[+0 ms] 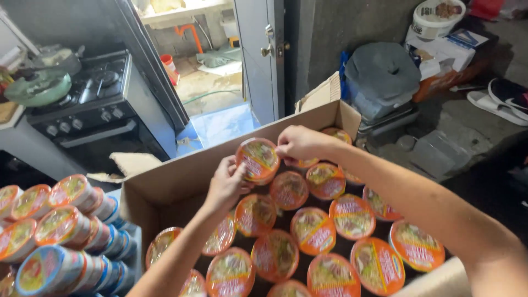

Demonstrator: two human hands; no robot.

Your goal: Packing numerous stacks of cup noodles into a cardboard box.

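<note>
An open cardboard box [181, 179] carries orange-lidded noodle cups [313, 231] packed close together, lids facing up.

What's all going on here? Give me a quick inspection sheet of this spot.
Surface: cardboard box, open, flaps up.
Job's things: noodle cup lifted over the box; more cups in box, lids up.
Clutter: wrapped cup packs at left.
Hands: left hand and right hand both grip the raised cup.
Cables: nothing seen.
Surroundings: gas stove, open door, grey bin, sandals.
</note>
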